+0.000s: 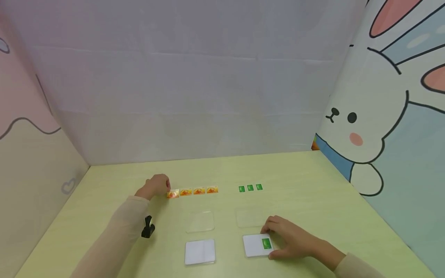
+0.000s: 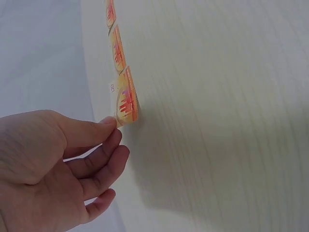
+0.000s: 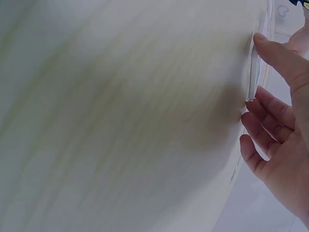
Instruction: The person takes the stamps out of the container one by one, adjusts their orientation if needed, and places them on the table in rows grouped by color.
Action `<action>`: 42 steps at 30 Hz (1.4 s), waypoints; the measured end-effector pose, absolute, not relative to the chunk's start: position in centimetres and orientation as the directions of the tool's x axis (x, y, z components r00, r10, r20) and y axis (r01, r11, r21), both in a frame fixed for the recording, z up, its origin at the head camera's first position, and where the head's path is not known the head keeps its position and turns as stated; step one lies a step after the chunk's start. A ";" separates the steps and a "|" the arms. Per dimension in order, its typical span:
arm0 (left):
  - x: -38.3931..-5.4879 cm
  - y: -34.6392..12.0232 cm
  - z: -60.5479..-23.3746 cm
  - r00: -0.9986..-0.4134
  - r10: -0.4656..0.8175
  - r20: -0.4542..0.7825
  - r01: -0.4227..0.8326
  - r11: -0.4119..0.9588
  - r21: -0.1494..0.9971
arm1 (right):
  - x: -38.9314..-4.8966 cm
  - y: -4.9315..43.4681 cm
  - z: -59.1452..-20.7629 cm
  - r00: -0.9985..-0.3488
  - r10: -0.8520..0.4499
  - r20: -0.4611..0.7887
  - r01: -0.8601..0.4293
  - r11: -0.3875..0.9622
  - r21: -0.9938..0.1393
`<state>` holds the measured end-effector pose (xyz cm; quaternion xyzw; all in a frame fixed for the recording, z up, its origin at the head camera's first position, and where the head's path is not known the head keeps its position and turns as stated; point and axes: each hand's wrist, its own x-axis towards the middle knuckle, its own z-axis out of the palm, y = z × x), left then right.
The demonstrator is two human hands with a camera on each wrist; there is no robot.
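Observation:
In the head view, several small orange-and-yellow stickers (image 1: 199, 190) lie in a row at the back of the table. My left hand (image 1: 158, 184) is at the row's left end. Up close in the left wrist view, its thumb and index finger pinch a corner of the end orange sticker (image 2: 127, 99). At the front right, my right hand (image 1: 290, 238) holds the right side of a white card stack (image 1: 252, 245), thumb at the near edge and fingers at the far edge. A green sticker (image 1: 266, 243) lies on that stack. The right wrist view shows the stack (image 3: 252, 67) edge-on.
A second white card stack (image 1: 200, 252) lies at front centre. Behind the stacks are two clear trays, the left tray (image 1: 200, 222) and the right tray (image 1: 248, 217). Three green stickers (image 1: 250, 188) lie at the back right. Walls enclose the table (image 1: 313, 185) at the back and sides.

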<state>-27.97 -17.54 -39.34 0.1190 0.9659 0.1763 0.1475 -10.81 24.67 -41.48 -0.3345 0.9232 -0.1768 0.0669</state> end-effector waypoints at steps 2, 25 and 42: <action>-28.0 -17.5 -39.5 -0.932 0.278 -0.233 0.178 0.911 0.373 | -10.8 24.7 -41.5 -0.768 -0.641 -0.012 -0.591 0.715 -0.374; -28.4 -17.7 -40.9 -0.945 0.269 -0.187 0.192 0.918 0.348 | -11.2 24.6 -41.6 -0.770 -0.638 -0.009 -0.587 0.713 -0.383; -28.5 -17.9 -41.4 -0.948 0.278 -0.157 0.214 0.919 0.332 | -11.1 24.5 -41.5 -0.773 -0.634 -0.017 -0.578 0.716 -0.392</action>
